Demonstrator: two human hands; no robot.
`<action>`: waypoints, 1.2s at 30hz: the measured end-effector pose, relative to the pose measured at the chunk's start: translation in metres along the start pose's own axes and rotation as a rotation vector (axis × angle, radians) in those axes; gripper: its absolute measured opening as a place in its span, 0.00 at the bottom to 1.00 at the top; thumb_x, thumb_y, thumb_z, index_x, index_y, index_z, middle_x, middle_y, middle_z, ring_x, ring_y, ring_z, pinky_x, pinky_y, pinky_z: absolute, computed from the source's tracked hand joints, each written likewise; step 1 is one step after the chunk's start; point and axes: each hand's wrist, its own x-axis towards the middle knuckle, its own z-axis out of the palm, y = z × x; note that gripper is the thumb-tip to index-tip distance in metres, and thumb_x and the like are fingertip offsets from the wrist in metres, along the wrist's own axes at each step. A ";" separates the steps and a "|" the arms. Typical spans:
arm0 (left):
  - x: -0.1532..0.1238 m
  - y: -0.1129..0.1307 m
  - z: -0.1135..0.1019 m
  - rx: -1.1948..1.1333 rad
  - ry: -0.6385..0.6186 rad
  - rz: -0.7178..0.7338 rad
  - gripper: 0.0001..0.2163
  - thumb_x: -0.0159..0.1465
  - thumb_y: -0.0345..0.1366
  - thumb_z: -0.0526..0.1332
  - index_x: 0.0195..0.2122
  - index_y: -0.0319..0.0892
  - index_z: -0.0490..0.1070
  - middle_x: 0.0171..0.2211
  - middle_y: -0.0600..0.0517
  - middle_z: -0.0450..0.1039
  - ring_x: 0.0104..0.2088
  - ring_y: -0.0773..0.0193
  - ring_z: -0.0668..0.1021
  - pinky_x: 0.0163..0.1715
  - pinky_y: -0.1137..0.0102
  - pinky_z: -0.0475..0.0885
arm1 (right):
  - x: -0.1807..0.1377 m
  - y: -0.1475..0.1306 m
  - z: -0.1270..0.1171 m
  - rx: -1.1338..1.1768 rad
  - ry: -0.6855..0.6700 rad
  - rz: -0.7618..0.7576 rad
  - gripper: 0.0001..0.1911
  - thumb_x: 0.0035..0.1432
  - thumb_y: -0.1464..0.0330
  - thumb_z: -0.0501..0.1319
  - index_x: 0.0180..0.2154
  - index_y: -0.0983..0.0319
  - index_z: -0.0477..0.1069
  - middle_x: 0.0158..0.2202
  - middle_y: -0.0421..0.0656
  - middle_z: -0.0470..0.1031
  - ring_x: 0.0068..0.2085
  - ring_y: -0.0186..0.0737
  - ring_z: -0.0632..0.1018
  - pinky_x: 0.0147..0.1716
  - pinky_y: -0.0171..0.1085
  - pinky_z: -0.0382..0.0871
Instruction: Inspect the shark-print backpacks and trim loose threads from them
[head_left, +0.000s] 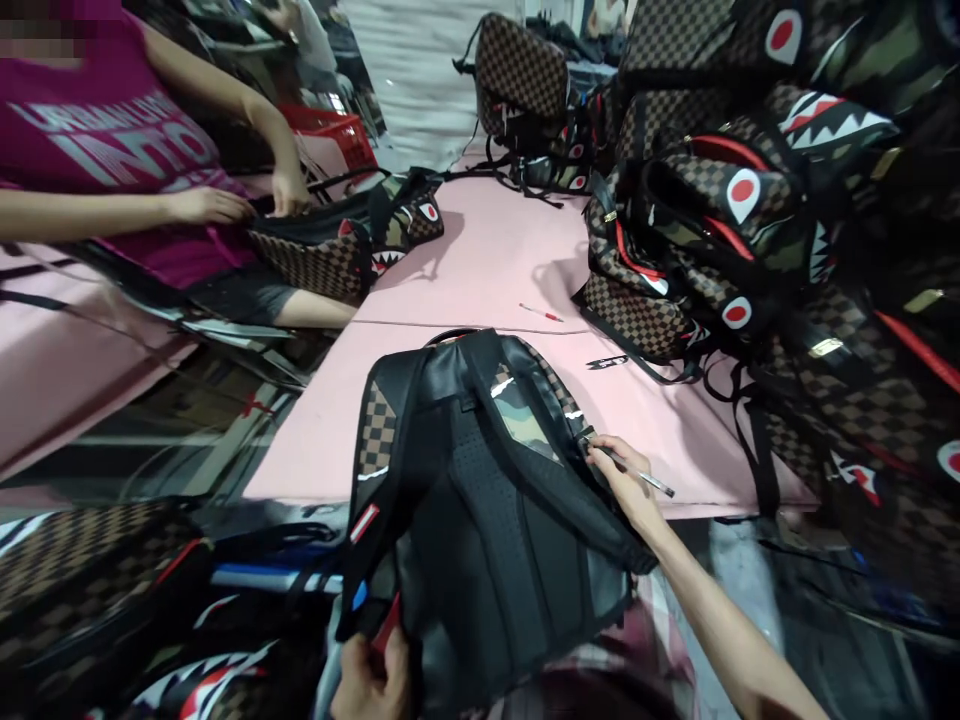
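Black mesh-backed backpack with brown checker and camo panels (480, 500) lying back-up at near edge of pink table (487, 260). Left hand (371, 675) clamped on bottom strap. Right hand (626, 485) pinching thin silver pen (637, 475) at side seam. Best kept taut, pen tip steady along seam.

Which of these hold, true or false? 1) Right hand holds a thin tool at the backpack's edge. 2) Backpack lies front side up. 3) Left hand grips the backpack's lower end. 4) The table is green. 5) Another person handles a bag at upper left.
1) True: the right hand holds a thin tool at the edge of the backpack.
2) False: its padded back and straps face up.
3) True: the left hand grips its lower end.
4) False: the table is pink.
5) True: a co-worker's hands are on a bag.
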 end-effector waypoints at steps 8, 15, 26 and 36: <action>-0.005 -0.004 0.008 -0.046 0.032 0.071 0.15 0.52 0.52 0.52 0.25 0.45 0.57 0.15 0.59 0.55 0.17 0.67 0.63 0.19 0.72 0.60 | 0.044 0.002 0.018 -0.192 0.115 -0.118 0.12 0.53 0.61 0.54 0.22 0.60 0.61 0.19 0.35 0.63 0.22 0.33 0.66 0.24 0.32 0.58; -0.005 -0.004 0.009 -0.053 0.045 0.057 0.15 0.52 0.52 0.52 0.26 0.44 0.57 0.16 0.60 0.55 0.16 0.68 0.61 0.19 0.72 0.59 | 0.044 0.010 0.024 -0.298 0.153 -0.163 0.16 0.55 0.60 0.51 0.20 0.59 0.56 0.17 0.34 0.58 0.20 0.32 0.62 0.22 0.32 0.55; -0.004 -0.004 0.010 -0.113 0.044 0.004 0.17 0.49 0.53 0.53 0.28 0.44 0.59 0.16 0.59 0.57 0.17 0.67 0.63 0.19 0.72 0.61 | 0.048 0.010 0.028 -0.457 0.163 -0.222 0.13 0.56 0.63 0.48 0.21 0.59 0.55 0.16 0.34 0.59 0.19 0.32 0.63 0.22 0.32 0.52; -0.003 -0.019 0.019 -0.135 0.047 0.047 0.17 0.51 0.52 0.53 0.29 0.43 0.61 0.17 0.58 0.59 0.18 0.67 0.65 0.20 0.72 0.62 | 0.046 0.010 0.029 -0.597 0.156 -0.285 0.13 0.58 0.65 0.47 0.23 0.60 0.58 0.17 0.35 0.60 0.19 0.31 0.63 0.22 0.32 0.52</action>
